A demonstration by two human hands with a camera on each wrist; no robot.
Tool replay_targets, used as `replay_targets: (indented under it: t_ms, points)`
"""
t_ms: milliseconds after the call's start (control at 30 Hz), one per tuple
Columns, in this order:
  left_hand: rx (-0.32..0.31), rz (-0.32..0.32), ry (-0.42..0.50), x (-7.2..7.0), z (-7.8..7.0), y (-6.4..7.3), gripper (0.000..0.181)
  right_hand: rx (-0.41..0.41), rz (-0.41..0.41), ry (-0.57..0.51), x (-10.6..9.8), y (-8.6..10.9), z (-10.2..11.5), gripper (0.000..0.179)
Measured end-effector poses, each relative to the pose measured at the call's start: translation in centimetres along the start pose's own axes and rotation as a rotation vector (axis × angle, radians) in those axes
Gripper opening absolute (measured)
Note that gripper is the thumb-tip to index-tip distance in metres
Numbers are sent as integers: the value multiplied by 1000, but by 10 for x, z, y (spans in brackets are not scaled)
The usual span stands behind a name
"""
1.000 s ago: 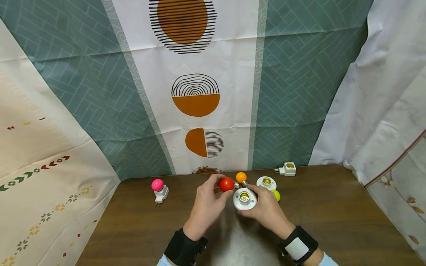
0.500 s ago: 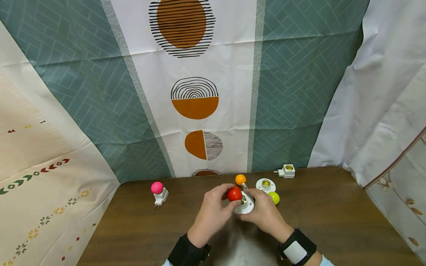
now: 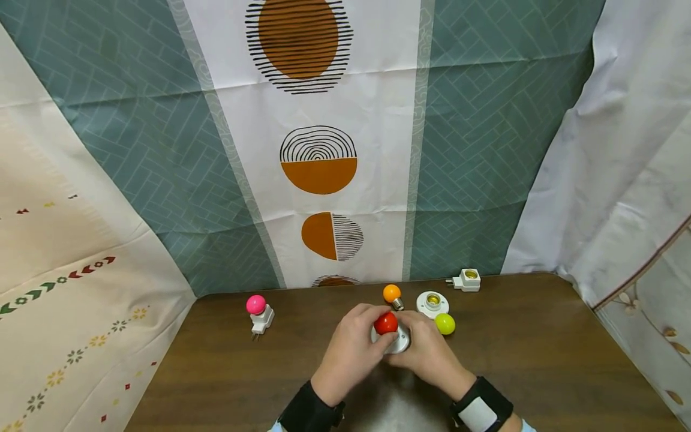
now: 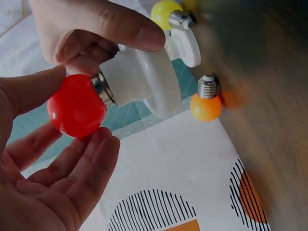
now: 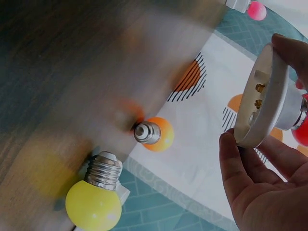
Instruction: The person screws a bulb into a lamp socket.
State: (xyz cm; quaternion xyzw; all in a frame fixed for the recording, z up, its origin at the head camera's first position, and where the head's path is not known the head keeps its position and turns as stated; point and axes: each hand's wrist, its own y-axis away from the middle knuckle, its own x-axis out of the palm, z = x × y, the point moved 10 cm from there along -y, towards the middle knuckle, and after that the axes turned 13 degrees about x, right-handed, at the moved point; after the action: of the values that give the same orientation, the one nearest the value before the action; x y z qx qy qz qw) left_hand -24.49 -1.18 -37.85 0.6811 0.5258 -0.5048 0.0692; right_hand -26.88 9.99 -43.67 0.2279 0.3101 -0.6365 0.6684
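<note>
Left hand (image 3: 348, 351) pinches red bulb (image 4: 77, 108); right hand (image 3: 432, 357) grips socket (image 4: 163, 84) by its edge, underside facing right wrist view. Bulb's screw base (image 4: 103, 89) sits at socket mouth between both hands, metal partly showing. Orange bulb (image 3: 391, 293) lies on table (image 3: 540, 360), just beyond grip. Yellow bulb (image 3: 445, 324) near right hand, second socket (image 3: 432, 311) just past it; adapter (image 3: 467, 281) farther off. Pink bulb (image 3: 256, 304), in second adapter (image 3: 262, 321), well left of left hand.

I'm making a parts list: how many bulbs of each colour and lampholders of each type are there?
Red bulb: 1
Orange bulb: 1
Yellow bulb: 1
Pink bulb: 1
Round white lampholders: 2
White plug-in lampholders: 2
Total: 8
</note>
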Motion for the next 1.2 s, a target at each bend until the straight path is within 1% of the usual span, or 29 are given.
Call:
replay_targets:
  t_ms: [67, 167, 267, 433, 567, 667, 767, 833, 900, 1067, 1133, 1200]
  points:
    - [-9, 0, -15, 1, 0, 0, 41, 5, -3, 0, 0, 0, -1, 66]
    - [-20, -5, -12, 2, 1, -1, 43, 11, -7, -3, -1, 0, -3, 66]
    - [-29, -17, 15, 1, 3, -2, 48, 15, -6, -23, -1, 1, -3, 67]
    - [-46, -30, 87, 1, 7, -3, 45, 17, 8, -60, -1, 2, -4, 65]
    - [-51, 8, 151, 3, 9, -4, 40, 15, 13, -65, -1, 2, -3, 64]
    - [-35, 49, 180, 5, 8, -4, 39, 7, 9, -68, -1, 2, -2, 64]
    - [-8, 67, 194, 6, 7, -6, 41, 4, 8, -71, -2, 2, -2, 64]
    - [-3, 56, 192, 6, 6, -7, 44, 6, 12, -70, -3, 1, -2, 63]
    - [-10, 27, 182, 4, 7, -8, 46, 12, 16, -71, -3, 1, -4, 61]
    - [-58, -45, 147, -1, 9, -6, 45, 33, 24, -77, -3, 2, -6, 60]
    - [-74, -55, 147, -2, 9, -4, 42, 35, 32, -77, -2, 3, -6, 61]
    - [-76, -58, 145, -3, 10, -3, 39, 26, 33, -76, -2, 4, -5, 62]
